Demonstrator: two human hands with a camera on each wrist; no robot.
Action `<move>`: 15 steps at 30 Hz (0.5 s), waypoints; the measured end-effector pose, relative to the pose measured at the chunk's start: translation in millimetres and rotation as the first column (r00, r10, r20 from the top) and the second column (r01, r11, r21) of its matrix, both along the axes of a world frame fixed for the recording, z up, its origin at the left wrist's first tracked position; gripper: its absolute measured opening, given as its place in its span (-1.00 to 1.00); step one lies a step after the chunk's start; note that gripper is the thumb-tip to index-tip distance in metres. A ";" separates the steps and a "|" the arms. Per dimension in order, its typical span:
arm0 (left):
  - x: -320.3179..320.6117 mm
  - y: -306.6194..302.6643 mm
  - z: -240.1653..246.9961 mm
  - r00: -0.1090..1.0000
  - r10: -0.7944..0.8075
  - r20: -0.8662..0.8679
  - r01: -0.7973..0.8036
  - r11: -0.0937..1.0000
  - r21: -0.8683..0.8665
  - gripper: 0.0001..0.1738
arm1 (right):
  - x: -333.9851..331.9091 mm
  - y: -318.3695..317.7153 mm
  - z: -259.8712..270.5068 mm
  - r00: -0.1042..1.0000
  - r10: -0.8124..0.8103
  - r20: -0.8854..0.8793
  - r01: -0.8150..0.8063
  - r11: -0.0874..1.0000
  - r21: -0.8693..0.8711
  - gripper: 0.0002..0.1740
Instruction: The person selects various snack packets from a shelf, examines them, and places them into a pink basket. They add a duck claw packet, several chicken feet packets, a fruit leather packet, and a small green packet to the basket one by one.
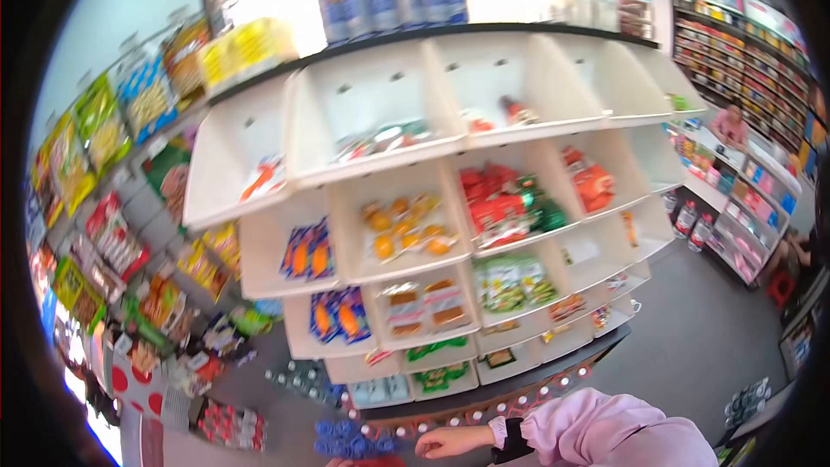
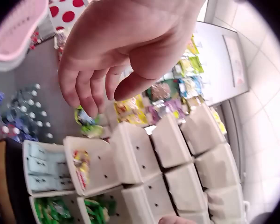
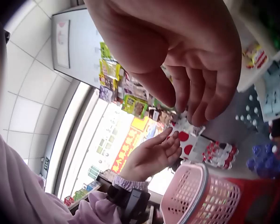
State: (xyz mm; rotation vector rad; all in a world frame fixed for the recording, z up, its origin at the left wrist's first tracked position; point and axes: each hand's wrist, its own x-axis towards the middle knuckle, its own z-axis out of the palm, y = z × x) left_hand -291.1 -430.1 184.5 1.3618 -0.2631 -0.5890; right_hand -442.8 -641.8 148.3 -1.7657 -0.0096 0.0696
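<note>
My right hand (image 1: 454, 441), in a pink sleeve with a black wrist band, reaches in low in the head view, in front of the lower bins. Large in the right wrist view, the same right hand (image 3: 200, 60) has loosely bent fingers with nothing in them. My left hand (image 2: 126, 46) hangs with relaxed fingers and an unfilled palm in the left wrist view. That left hand (image 3: 154, 156) also shows palm up in the right wrist view, above a pink plastic basket (image 3: 177, 198). The head view does not show it.
A tiered rack of white bins (image 1: 372, 121) holds packaged snacks, with blue cans (image 1: 380, 9) on top. Hanging snack bags (image 1: 104, 125) line the left wall. Bottle packs (image 1: 229, 428) stand on the floor. A person (image 1: 731, 125) is at the counter on the right.
</note>
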 end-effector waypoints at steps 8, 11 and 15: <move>-102.6 -185.0 120.8 0.827 -0.464 0.317 0.505 0.861 -0.057 -0.67 | -158.5 -138.7 178.7 0.906 -0.310 0.288 0.394 0.867 -0.304 -0.73; -132.0 -241.5 156.6 0.740 -0.538 0.403 0.606 0.794 -0.053 -0.69 | -207.6 -179.2 245.2 0.767 -0.343 0.542 0.613 0.638 -0.465 -0.71; -182.9 -304.3 214.0 0.619 -0.605 0.500 0.737 0.668 -0.105 -0.68 | -254.2 -225.2 333.3 0.475 -0.498 0.725 0.871 0.381 -0.309 -0.67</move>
